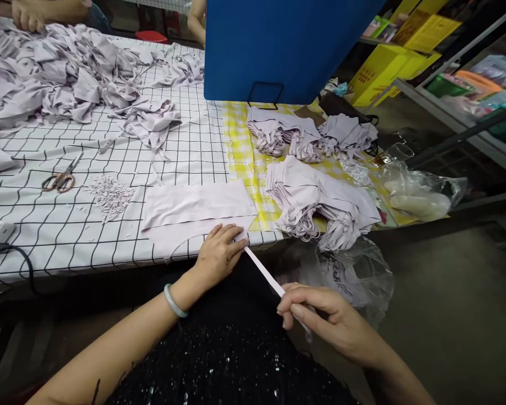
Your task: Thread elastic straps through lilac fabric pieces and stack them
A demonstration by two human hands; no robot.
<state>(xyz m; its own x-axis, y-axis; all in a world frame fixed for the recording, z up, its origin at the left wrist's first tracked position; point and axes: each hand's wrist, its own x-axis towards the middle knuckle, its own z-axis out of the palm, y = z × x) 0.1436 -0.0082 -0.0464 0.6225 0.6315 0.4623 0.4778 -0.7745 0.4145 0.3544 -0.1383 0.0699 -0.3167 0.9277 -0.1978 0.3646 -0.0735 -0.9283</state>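
A flat pale lilac fabric piece lies at the near edge of the checked tablecloth. My left hand presses on its near right corner, fingers curled and pinching the upper end of a narrow white strap. The strap runs taut down to the right, off the table. My right hand is closed around its lower end, above my lap.
Scissors and a small heap of fabric trimmings lie left of the piece. Stacks of lilac pieces sit to the right; a big loose pile lies far left. A blue box stands behind, and another person's hand shows at top left.
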